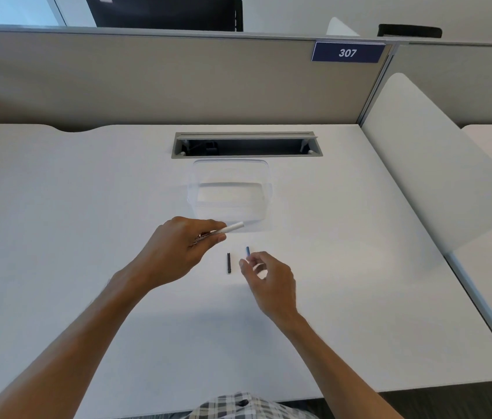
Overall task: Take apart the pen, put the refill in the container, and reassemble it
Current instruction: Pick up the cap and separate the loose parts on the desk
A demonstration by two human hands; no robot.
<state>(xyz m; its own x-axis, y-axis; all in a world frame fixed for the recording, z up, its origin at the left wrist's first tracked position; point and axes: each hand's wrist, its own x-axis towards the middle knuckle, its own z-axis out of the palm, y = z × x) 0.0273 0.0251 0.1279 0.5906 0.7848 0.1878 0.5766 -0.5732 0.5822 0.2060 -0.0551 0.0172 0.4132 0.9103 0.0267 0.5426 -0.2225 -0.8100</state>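
Observation:
My left hand (178, 249) grips a white pen barrel (232, 228), whose free end points right toward the clear plastic container (196, 189). The container stands just beyond both hands and looks empty. A short black pen part (228, 263) lies on the white desk between my hands. My right hand (269, 279) pinches a small piece with a blue end (247, 251) that sticks up from between thumb and fingers; the rest of the piece is hidden and blurred.
A grey cable slot (246, 145) is sunk into the desk behind the container. A beige partition with a "307" sign (347, 52) closes the back. A white divider panel (432, 164) stands at the desk's right edge.

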